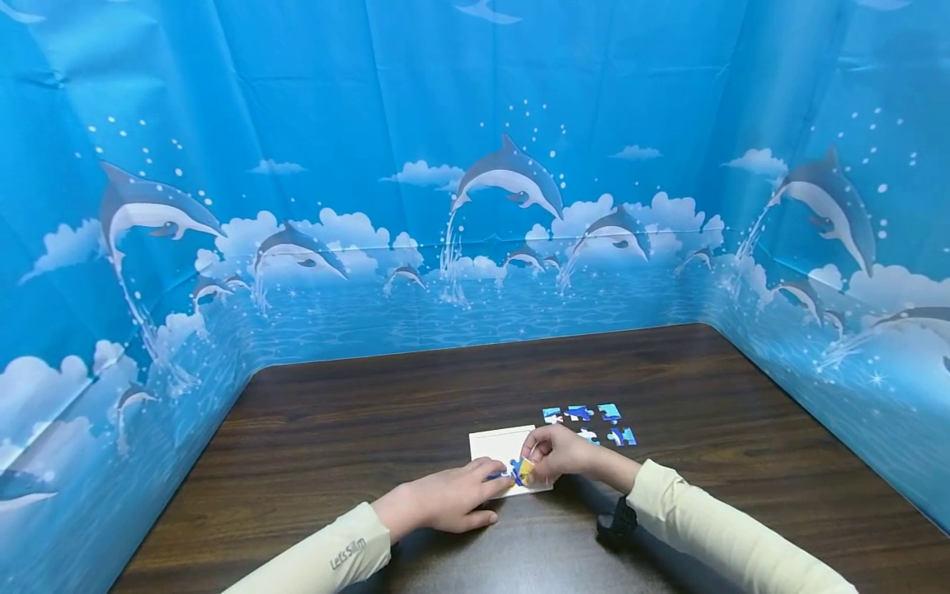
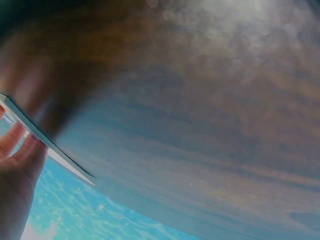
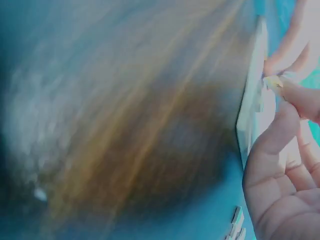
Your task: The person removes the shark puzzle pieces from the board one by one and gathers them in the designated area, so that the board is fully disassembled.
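A white puzzle board [image 1: 490, 445] lies on the table with a few joined blue and white jigsaw pieces near its front edge. My left hand [image 1: 454, 497] rests over the board's front left part, its fingers extended onto those pieces. From the right, my right hand [image 1: 562, 454] pinches a yellow and blue jigsaw piece [image 1: 526, 468] between thumb and fingertips, close against the laid pieces. In the right wrist view this pinched piece [image 3: 274, 81] shows at the fingertips, beside the board's edge. Whether it sits flush with its neighbours cannot be made out.
Several loose blue and white jigsaw pieces [image 1: 579, 412] lie behind and right of the board, partly hidden by the right hand. A black wrist camera [image 1: 618, 523] hangs under the right wrist. A blue dolphin-print curtain [image 1: 416, 313] borders the dark wooden table [image 1: 334, 429].
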Demonstrator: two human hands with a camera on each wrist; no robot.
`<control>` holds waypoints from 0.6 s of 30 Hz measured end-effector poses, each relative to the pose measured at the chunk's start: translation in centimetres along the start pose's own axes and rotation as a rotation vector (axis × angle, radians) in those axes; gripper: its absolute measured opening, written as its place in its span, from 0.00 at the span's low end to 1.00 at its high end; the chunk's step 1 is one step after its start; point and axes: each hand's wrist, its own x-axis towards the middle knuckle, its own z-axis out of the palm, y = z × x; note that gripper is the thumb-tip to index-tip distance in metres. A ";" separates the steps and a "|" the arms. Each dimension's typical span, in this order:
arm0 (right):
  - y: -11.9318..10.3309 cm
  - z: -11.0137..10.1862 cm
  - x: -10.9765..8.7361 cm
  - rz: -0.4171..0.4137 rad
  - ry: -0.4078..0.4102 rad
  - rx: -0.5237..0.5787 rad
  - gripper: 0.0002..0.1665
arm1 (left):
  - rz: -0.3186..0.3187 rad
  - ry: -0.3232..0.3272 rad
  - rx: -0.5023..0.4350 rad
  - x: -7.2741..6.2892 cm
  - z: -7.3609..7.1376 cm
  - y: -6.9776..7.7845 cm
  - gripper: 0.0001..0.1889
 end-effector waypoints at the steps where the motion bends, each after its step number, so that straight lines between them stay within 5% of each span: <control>1: 0.1 -0.1 0.0 0.023 0.001 0.047 0.15 | -0.003 -0.001 0.003 0.0 0.0 0.0 0.26; 9: 0.2 -0.1 -0.2 0.145 0.022 0.189 0.23 | -0.013 -0.014 -0.012 0.1 0.0 0.0 0.26; 18: 0.5 0.3 -0.5 0.105 0.020 0.274 0.18 | -0.016 -0.019 -0.030 0.0 -0.2 0.0 0.26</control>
